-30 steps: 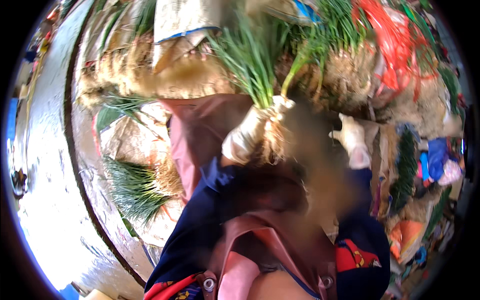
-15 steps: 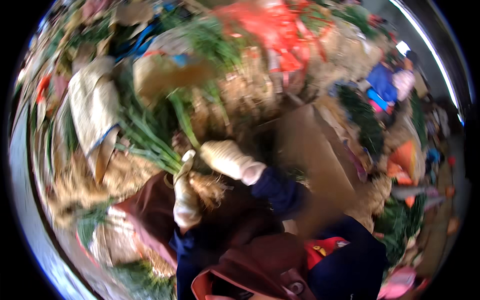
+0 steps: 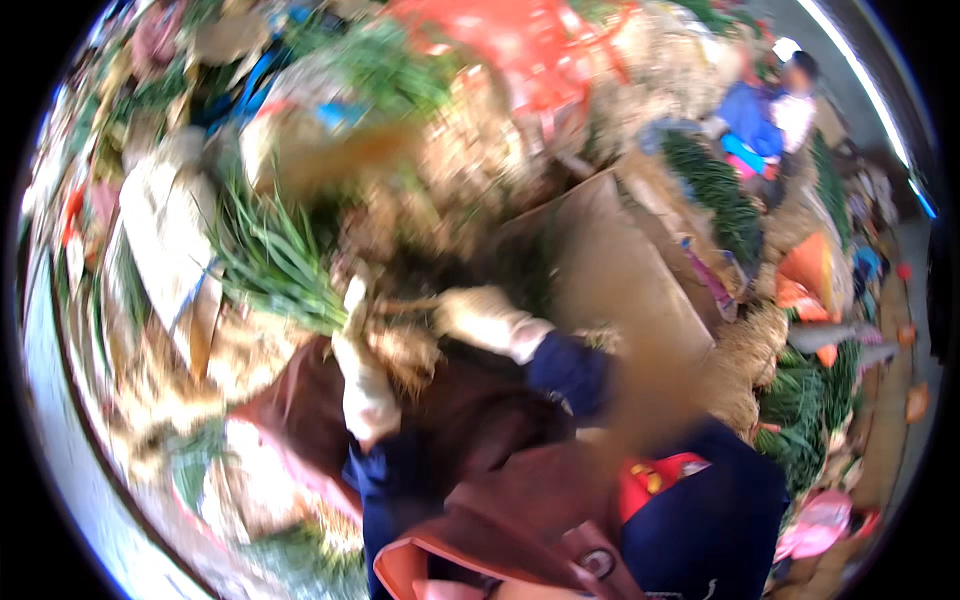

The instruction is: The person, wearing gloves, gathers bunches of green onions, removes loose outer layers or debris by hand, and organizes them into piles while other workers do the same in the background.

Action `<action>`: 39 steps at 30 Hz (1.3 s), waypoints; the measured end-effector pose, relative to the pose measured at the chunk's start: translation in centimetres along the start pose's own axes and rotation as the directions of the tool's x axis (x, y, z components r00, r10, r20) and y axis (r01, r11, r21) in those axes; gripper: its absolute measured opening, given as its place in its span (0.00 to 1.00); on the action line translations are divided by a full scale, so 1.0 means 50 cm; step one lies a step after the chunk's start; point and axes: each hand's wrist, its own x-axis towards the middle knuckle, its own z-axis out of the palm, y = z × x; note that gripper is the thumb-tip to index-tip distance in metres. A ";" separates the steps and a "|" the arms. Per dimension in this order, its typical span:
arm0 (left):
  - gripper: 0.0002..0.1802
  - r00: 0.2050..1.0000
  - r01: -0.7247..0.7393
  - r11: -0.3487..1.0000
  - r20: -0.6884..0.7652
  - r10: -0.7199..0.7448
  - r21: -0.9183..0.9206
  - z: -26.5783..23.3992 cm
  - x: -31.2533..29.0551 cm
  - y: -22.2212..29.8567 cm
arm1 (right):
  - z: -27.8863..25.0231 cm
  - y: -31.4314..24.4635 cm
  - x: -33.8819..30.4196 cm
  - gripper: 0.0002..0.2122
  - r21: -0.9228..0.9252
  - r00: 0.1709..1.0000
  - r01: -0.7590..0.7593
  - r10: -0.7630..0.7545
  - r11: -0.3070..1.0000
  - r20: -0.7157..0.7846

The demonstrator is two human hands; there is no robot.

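A bunch of green onions (image 3: 285, 265) lies across my left hand (image 3: 362, 385), which wears a pale glove and is closed around the stalks. The leaves point to the far left, and the tan roots (image 3: 405, 355) hang to the right of that hand. My right hand (image 3: 485, 318), also gloved, is just right of the bunch with its fingers curled. A thin brownish strip runs between its fingertips and the stalks; blur hides what it is. Below both hands spreads a dark maroon apron (image 3: 470, 400) over my lap.
A cardboard box (image 3: 610, 260) stands open at the right. Beyond my hands are heaped onions with roots (image 3: 480, 130) and a red plastic bag (image 3: 500, 50). A white sack (image 3: 165, 240) lies at the left. Another person (image 3: 760, 115) sits at the far right. A brown smear blurs parts of the view.
My right hand has moved right and slightly down, away from the stalks. The green stalk at its fingertips no longer shows there. My left hand still holds the bunch.
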 end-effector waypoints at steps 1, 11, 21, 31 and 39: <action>0.20 0.998 0.042 0.996 0.042 -0.039 -0.072 0.047 0.008 -0.015 | 0.012 0.109 -0.066 0.05 -0.096 0.944 0.276 -0.289 0.956 -0.161; 0.26 0.996 -0.071 0.992 -0.066 0.064 -0.106 -0.075 0.036 0.003 | -0.028 0.109 0.172 0.18 0.036 0.846 -0.527 0.528 0.849 -0.069; 0.18 0.982 0.182 0.983 -0.057 -0.183 -0.007 -0.029 0.037 -0.013 | 0.041 0.057 0.164 0.07 0.636 0.986 -0.166 0.110 0.754 0.127; 0.07 0.970 0.212 0.977 -0.130 -0.207 0.024 -0.037 0.035 -0.024 | 0.079 -0.065 0.077 0.12 0.584 0.989 -0.090 0.143 0.806 -0.045; 0.13 0.984 0.150 0.976 0.070 -0.162 0.156 -0.046 0.016 0.004 | 0.049 0.004 0.103 0.14 0.935 0.854 -0.343 0.443 0.084 0.273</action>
